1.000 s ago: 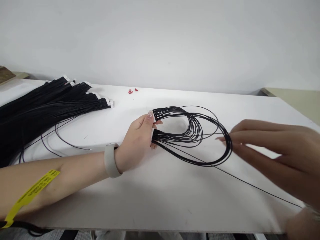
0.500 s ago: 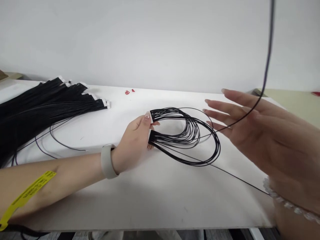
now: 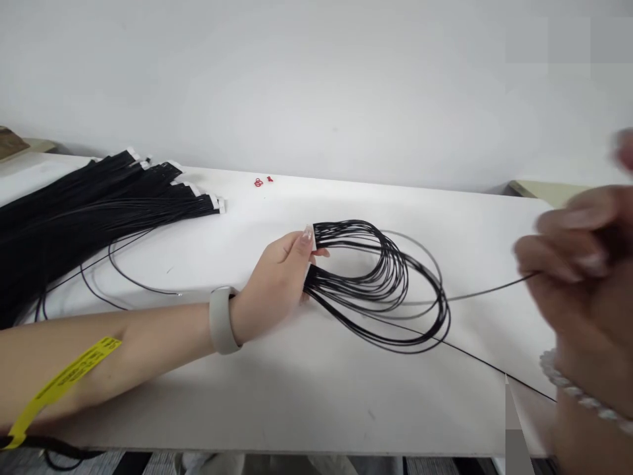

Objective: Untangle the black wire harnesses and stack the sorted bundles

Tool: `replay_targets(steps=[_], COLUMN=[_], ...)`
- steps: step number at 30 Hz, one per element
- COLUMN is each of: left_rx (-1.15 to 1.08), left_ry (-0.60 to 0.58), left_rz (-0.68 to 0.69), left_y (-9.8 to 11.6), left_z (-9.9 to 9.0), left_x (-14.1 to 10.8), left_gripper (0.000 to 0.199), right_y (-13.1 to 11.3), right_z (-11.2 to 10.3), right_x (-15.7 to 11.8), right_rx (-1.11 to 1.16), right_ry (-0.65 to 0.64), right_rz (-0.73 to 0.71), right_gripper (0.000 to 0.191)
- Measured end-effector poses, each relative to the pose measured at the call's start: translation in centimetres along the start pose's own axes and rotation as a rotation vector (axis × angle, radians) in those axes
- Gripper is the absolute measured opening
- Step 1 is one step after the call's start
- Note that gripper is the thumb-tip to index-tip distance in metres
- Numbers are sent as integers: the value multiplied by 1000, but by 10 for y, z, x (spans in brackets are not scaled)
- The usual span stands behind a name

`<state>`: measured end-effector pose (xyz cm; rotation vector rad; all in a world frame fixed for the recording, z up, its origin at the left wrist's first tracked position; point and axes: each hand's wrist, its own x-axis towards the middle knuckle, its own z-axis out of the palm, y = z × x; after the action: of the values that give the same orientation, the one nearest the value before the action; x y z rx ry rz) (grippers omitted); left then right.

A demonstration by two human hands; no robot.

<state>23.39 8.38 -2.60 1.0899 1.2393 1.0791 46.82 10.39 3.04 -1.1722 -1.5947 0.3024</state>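
Two white connectors, the upper one [image 3: 314, 237] and one just below it, are pinched in my left hand [image 3: 279, 270]. Black wires [image 3: 395, 277] run between them in a looped bundle that hangs out to the right. At the right edge my right hand [image 3: 583, 257] is curled round a single dark wire [image 3: 494, 288], which stretches from the loop into its fingers. Motion blurs its fingertips. Another thin wire [image 3: 494, 367] crosses the white table from under the loop to the lower right.
A thick pile of black wires [image 3: 89, 211] with white connectors lies at the left, some loose ends spread in front. Small red pieces [image 3: 258, 183] lie near the table's back edge. Behind stands a pale wall; a brown object [image 3: 10, 142] is far left.
My right hand, open before with the wire across its palm, has closed round the wire and moved right. The wire is now pulled nearly straight. The looped bundle appears slightly further right.
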Motion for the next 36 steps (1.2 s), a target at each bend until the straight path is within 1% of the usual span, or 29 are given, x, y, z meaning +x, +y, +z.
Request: replay_targets(steps=[2, 3, 5, 6, 7, 9, 13, 18, 20, 27, 31, 36], left_rx=[54, 78, 113, 127, 139, 160, 173, 273, 298, 331, 329, 329], left_ry=[-31, -42, -54, -60, -66, -84, -121, -112, -111, -144, -143, -152], left_rz=[27, 41, 62, 67, 67, 60, 50, 187, 214, 224, 237, 204], left_y=[0, 0, 0, 0, 1, 2, 4, 7, 7, 7, 9, 13], left_z=[-1, -2, -2, -3, -3, -3, -2, -2, -1, -2, -1, 1], left_x=[-1, -2, -3, -4, -5, -6, -6, -6, -6, -5, -6, -8], left_gripper=[37, 37, 36, 36, 36, 37, 37, 37, 38, 37, 36, 36], right_y=[-6, -10, -15, -17, -18, -18, -17, -18, -18, -18, -19, -21], right_z=[11, 18, 30, 34, 37, 41, 43, 45, 45, 46, 47, 48], right_x=[-10, -15, -21, -22, -22, -21, -21, -25, -26, -26, -27, -28], right_rx=[19, -15, -150, -199, -236, -267, -254, -266, -276, -273, -267, -243], right_ry=[-135, -251, -477, -539, -566, -570, -535, -560, -559, -583, -611, -666], right_rz=[115, 140, 81, 29, -24, -97, -197, -285, -300, -322, -296, -269], right_gripper=[26, 23, 13, 9, 9, 10, 8, 6, 6, 5, 6, 8])
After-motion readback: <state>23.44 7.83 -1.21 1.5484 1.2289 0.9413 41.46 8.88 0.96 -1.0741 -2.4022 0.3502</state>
